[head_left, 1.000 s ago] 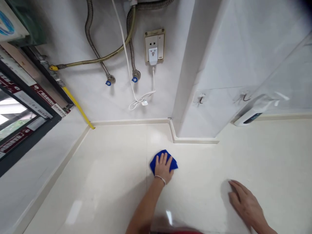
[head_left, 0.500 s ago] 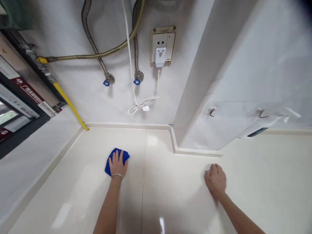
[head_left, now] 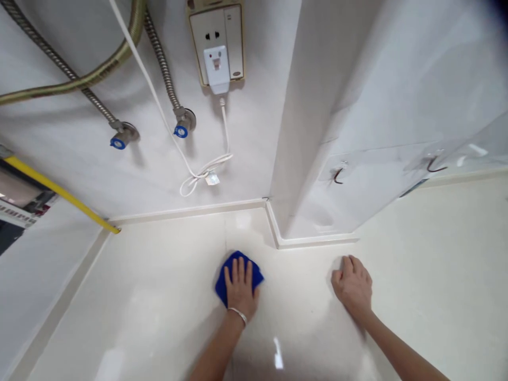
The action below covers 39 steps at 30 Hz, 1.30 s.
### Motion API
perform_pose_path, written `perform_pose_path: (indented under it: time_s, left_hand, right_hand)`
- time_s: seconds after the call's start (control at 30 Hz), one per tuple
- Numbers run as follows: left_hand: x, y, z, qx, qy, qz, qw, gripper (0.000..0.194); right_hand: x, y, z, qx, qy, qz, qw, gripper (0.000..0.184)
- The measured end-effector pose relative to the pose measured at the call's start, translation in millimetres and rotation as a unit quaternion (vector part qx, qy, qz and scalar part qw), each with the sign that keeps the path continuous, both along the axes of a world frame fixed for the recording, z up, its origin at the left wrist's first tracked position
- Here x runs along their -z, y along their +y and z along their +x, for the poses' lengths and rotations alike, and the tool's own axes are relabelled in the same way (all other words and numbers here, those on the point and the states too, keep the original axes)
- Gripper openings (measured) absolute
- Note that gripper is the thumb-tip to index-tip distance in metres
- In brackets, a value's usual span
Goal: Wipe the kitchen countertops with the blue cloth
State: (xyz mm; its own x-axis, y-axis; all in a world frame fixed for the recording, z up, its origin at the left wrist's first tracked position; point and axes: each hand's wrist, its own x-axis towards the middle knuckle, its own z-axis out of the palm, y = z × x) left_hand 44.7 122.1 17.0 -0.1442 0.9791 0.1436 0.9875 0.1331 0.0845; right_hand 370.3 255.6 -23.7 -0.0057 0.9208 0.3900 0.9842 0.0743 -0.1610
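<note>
My left hand [head_left: 242, 291] lies flat with fingers spread on a folded blue cloth [head_left: 223, 283], pressing it onto the glossy cream countertop [head_left: 159, 286]. Part of the cloth is hidden under the palm. A silver bracelet [head_left: 239, 316] circles that wrist. To the right, my right hand [head_left: 353, 286] is curled into a fist and rests on the countertop near the corner of the jutting wall. No object shows in that fist, though its underside is hidden.
Along the back runs a raised edge strip [head_left: 190, 210]. Above it are a white plug [head_left: 217, 66], a looped white cable [head_left: 194, 182], and two valves with blue handles [head_left: 181, 130]. A yellow pipe [head_left: 67, 197] meets the counter at left. Hooks [head_left: 338, 176] hang on the jutting wall.
My left hand has slid the blue cloth to the right, across the seam in the countertop. My right fist stays about where it was. The view has moved closer and tilted.
</note>
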Motion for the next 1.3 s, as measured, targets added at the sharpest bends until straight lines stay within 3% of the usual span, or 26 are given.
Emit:
perform_pose_path:
  time_s: [0.1,0.2,0.43,0.57,0.7,0.83,0.93,1.03,1.13,1.3]
  left_hand:
    - [-0.6,17,34,0.153,-0.041,-0.016,0.987,0.079]
    - [-6.9,49,31,0.196,-0.075,-0.036,0.977,0.074]
    - [-19.6,131,-39,0.045,-0.061,-0.038,0.996,0.066]
    - [-21.5,152,-91,-0.037,-0.044,-0.033,0.998,0.065]
    - [-21.8,134,-153,-0.160,-0.031,-0.005,0.987,0.063]
    - [-26.2,86,-207,-0.275,-0.038,0.007,0.961,0.063]
    - [-30.4,52,-229,-0.343,-0.039,0.018,0.938,0.064]
    - [-33.7,35,-230,-0.382,-0.042,0.016,0.923,0.066]
    - [-34.8,32,-212,-0.397,-0.037,0.008,0.917,0.067]
    - [-30.2,29,-160,-0.305,0.009,-0.011,0.952,0.065]
  right_hand:
    - [-0.5,0,-1,0.007,-0.002,-0.003,1.000,0.052]
    - [0.5,0,0,0.004,0.004,-0.003,1.000,0.053]
    - [2.6,1,3,-0.005,0.028,-0.003,1.000,0.057]
    - [-0.2,0,3,-0.004,0.033,-0.006,0.999,0.056]
    - [-2.3,0,3,-0.002,0.032,-0.006,0.999,0.055]
    - [-1.6,0,4,-0.004,0.033,0.000,0.999,0.053]
    - [0.9,0,3,-0.006,0.034,0.002,0.999,0.054]
    - [3.3,0,2,-0.003,0.034,0.007,0.999,0.055]
    - [3.3,0,1,-0.009,0.035,0.008,0.999,0.055]
    - [-1.1,-1,-1,-0.019,0.032,0.011,0.999,0.054]
